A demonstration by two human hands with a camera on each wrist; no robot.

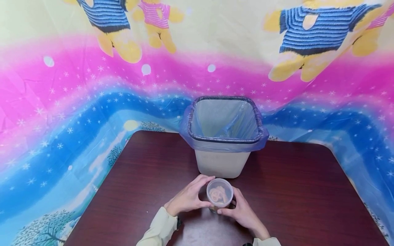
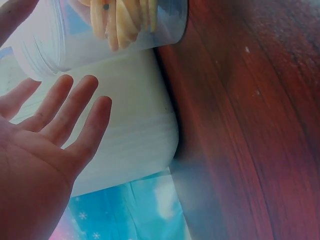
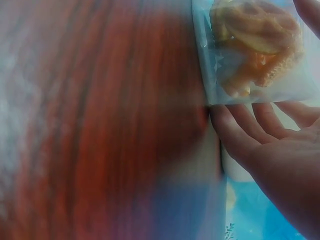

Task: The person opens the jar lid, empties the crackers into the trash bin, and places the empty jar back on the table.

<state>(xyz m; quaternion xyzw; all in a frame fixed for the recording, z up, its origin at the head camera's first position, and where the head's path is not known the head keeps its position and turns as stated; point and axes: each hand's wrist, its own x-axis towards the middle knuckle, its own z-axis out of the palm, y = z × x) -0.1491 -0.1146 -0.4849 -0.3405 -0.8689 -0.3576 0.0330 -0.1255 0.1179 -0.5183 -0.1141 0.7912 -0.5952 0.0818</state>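
A clear plastic jar [image 1: 220,193] with a see-through lid stands upright at the near middle of the table. Inside it are tan, ring-like and ridged food pieces [image 3: 257,30]. My left hand [image 1: 191,194] grips the lid end, index fingertip at the far rim and thumb at the near left; its other fingers [image 2: 95,125] stick out straight and apart. On the opposite side, my right hand [image 1: 244,210] holds the jar, with the thumb across the front and the fingers [image 3: 235,130] along its side and back. Part of each thumb is cut off in the wrist views.
Right behind the jar stands a pale square bin [image 1: 223,160], lined with a blue bag [image 1: 184,131] folded over its dark rim. The dark red-brown table [image 1: 295,198] stretches to both sides. A patterned cloth [image 1: 77,136] hangs behind and around the table.
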